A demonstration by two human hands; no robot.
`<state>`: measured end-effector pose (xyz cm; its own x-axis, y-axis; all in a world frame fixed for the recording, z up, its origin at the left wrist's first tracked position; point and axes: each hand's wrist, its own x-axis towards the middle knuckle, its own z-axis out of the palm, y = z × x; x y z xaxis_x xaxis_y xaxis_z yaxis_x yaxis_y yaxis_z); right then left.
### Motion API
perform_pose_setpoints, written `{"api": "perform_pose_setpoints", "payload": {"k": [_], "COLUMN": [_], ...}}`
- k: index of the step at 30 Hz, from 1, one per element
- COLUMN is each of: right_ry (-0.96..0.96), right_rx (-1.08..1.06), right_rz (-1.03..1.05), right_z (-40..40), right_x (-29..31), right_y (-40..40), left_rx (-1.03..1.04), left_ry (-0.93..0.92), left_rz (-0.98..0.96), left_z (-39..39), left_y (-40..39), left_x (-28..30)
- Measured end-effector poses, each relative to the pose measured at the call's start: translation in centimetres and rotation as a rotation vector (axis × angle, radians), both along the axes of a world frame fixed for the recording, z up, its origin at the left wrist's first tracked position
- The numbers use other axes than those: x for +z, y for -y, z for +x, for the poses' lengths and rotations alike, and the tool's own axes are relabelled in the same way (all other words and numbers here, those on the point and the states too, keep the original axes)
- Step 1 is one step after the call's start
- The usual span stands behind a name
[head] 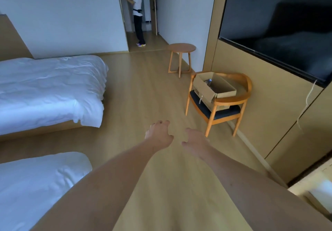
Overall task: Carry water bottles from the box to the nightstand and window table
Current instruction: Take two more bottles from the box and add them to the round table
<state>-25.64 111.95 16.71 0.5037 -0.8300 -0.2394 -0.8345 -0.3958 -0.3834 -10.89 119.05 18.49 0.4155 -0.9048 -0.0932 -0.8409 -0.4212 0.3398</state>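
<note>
both hands (pixel 177 138) empty, fingers loose, box (pixel 213 88) well ahead on chair (pixel 231 108)

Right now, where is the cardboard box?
In the head view it is right of centre: the cardboard box sits open on the wooden armchair by the wall, just past the round side table.

An open brown cardboard box (pixel 214 89) sits tilted on the dark seat of a wooden armchair (pixel 231 105) by the wall. Inside it, near the far left corner, 1 clear water bottle (pixel 208 82) is dimly visible, its details unclear.
</note>
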Motion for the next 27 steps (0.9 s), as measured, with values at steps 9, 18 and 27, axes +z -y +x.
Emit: {"api": "perform_pose_setpoints", "payload": {"k": [9, 18, 27], "right_ry": [-0.023, -0.131, -0.078], "right_rx": [-0.094, -0.329, -0.496], "right_rz": [0.015, 0.073, 0.097], "right_z": [8.9, 17.8, 21.9], "right_x": [-3.0, -1.8, -3.1], "right_y": [16.4, 33.6, 47.7], "left_rx": [-0.076, -0.284, -0.462], "left_ry": [-0.032, -0.024, -0.024], "left_rz": [0.004, 0.008, 0.021], "left_z": [10.1, 20.4, 24.7], "left_y": [18.3, 40.0, 56.4], "left_x": [-2.9, -1.2, -3.0]}}
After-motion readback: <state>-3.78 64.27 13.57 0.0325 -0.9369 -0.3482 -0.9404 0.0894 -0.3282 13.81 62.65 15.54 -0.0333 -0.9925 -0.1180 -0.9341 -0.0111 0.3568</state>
